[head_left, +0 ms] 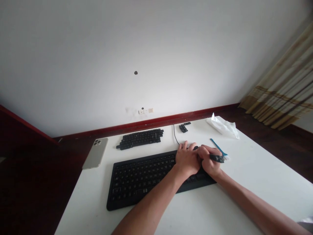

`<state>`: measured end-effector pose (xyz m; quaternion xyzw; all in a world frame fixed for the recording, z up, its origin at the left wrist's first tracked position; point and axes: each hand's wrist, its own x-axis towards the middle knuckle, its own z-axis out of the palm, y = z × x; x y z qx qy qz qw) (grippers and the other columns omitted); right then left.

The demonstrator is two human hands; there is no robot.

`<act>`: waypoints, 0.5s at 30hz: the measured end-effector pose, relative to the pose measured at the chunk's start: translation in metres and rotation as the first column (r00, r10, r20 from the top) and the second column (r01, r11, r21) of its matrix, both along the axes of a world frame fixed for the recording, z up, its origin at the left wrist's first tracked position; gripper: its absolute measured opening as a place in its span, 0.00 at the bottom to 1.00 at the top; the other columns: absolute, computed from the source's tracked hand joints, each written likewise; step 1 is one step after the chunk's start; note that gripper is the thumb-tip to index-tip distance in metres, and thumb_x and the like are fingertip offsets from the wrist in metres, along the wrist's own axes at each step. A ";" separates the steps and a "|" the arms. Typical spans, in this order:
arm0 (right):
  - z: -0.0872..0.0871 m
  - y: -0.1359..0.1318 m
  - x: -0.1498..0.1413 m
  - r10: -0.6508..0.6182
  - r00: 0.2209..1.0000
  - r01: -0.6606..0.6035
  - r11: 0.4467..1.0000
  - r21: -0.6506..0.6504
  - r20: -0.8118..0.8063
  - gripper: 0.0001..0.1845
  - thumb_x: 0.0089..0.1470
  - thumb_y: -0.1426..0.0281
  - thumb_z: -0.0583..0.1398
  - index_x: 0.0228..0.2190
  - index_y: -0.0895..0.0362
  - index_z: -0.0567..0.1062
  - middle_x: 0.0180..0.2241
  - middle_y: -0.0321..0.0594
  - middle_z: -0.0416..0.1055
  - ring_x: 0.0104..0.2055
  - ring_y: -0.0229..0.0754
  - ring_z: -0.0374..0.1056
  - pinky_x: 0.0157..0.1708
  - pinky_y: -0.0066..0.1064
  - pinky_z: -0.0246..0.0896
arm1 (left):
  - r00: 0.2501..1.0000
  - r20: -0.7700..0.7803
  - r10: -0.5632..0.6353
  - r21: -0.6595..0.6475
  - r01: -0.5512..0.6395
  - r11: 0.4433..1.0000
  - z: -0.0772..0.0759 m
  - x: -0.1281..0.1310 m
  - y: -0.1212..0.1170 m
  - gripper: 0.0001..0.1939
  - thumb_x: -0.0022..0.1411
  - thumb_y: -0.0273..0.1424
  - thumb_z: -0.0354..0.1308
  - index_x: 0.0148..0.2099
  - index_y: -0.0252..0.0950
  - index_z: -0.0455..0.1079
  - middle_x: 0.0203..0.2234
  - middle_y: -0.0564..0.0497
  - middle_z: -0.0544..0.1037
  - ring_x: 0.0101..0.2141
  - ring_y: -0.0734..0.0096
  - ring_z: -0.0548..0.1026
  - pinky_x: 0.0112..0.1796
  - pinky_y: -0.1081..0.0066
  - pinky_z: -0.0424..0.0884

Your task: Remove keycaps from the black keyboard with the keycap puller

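Blue brush point(219, 147) (white bristles point(226, 157))

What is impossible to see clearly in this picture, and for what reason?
All in the head view:
- Tip of the dark tool: hidden by the right hand.
- Part of the keyboard: covered by both hands, the left hand included.
- Characters on the loose keycaps: too small.
- Pale item at lower right: cut off by the picture edge.
- Inside of the white bag: hidden by its folds.

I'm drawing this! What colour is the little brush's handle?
Blue, seen in the head view.
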<state>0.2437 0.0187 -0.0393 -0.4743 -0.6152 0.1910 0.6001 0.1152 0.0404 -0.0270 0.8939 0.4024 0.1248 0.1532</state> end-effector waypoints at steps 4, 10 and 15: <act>0.009 -0.006 -0.007 0.020 0.990 -0.029 0.998 0.064 0.138 0.29 0.69 0.62 0.57 0.17 0.54 0.59 0.15 0.32 0.55 0.18 0.35 0.50 0.21 0.33 0.46 | 0.999 0.035 -0.027 0.040 0.026 0.999 -0.006 -0.001 0.001 0.23 0.75 0.38 0.49 0.66 0.42 0.71 0.71 0.49 0.65 0.70 0.37 0.58 0.66 0.43 0.59; 0.027 -0.003 0.013 -0.098 0.981 0.070 0.984 0.164 0.169 0.22 0.67 0.66 0.59 0.21 0.54 0.65 0.19 0.32 0.60 0.21 0.35 0.55 0.24 0.32 0.52 | 0.964 0.265 0.033 -0.019 -0.030 0.999 -0.001 0.001 0.005 0.21 0.78 0.35 0.42 0.60 0.43 0.75 0.59 0.51 0.79 0.59 0.53 0.74 0.63 0.52 0.65; 0.043 0.009 0.031 -0.226 0.947 0.213 0.974 0.079 0.227 0.07 0.61 0.66 0.65 0.31 0.54 0.76 0.23 0.32 0.68 0.24 0.37 0.61 0.28 0.31 0.58 | 0.786 0.588 0.189 -0.273 -0.026 0.962 0.005 -0.005 0.019 0.23 0.79 0.35 0.39 0.52 0.40 0.77 0.52 0.49 0.83 0.54 0.60 0.79 0.58 0.63 0.71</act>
